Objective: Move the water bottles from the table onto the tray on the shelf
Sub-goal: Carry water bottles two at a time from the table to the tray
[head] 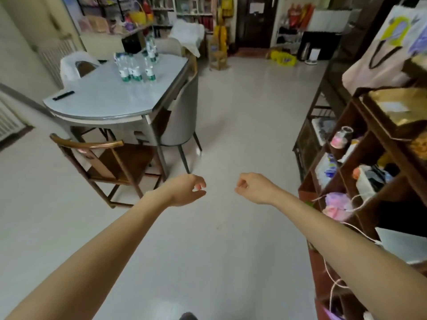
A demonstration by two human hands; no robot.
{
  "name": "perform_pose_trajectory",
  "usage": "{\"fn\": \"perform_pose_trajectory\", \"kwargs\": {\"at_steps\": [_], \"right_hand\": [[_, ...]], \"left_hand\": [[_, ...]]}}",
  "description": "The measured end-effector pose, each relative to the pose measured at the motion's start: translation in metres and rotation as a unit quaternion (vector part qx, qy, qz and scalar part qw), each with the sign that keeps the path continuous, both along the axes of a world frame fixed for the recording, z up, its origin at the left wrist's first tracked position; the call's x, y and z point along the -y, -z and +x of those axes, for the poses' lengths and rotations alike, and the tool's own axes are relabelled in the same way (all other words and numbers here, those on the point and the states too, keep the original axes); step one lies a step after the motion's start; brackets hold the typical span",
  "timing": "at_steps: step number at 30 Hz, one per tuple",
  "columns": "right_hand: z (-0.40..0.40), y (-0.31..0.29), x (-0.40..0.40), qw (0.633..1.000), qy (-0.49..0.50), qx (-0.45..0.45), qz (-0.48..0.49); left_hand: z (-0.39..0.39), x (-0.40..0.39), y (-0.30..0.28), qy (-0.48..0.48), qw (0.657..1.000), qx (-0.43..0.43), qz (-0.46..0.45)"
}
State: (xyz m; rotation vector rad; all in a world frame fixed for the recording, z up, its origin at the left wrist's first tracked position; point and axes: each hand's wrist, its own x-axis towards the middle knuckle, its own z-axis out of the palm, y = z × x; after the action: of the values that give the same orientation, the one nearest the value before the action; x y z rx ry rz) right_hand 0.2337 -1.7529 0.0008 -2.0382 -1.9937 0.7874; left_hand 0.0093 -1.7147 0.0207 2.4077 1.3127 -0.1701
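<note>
Several clear water bottles (135, 65) with green labels stand upright in a cluster on the far part of the grey table (108, 105) at the left. A gold tray (397, 107) lies on top of the dark wooden shelf (360, 172) at the right edge. My left hand (184, 190) and my right hand (251, 188) hang over the floor in the middle, fingers loosely curled, holding nothing. Both hands are well short of the table and the bottles.
A black remote (62, 95) lies on the table's near left. A wooden chair (104, 162) and a grey chair (182, 116) stand at the table. The shelf's compartments hold jars, bags and a white cable. Pale floor (242, 125) runs between table and shelf.
</note>
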Motion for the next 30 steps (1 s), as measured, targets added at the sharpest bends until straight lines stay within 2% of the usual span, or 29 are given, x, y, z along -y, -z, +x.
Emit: {"fn": "perform_pose_trajectory", "kwargs": {"at_steps": [6,14,22,30], "right_hand": [[0.011,0.012,-0.163,1.0,-0.018,-0.005,-0.004],[0.042,-0.007,-0.372,0.999,0.015,-0.022,0.024],[0.107,-0.01,-0.546,0.996,0.062,-0.049,0.032],[0.193,-0.003,-0.755,0.997,0.052,-0.049,0.041]], "left_hand": [[0.002,-0.146,0.011,-0.043,0.999,0.023,-0.001],[0.034,-0.371,-0.008,-0.026,0.999,0.018,-0.002],[0.117,-0.561,-0.003,0.038,0.999,0.021,0.0],[0.207,-0.761,0.01,0.012,0.999,0.033,-0.018]]}}
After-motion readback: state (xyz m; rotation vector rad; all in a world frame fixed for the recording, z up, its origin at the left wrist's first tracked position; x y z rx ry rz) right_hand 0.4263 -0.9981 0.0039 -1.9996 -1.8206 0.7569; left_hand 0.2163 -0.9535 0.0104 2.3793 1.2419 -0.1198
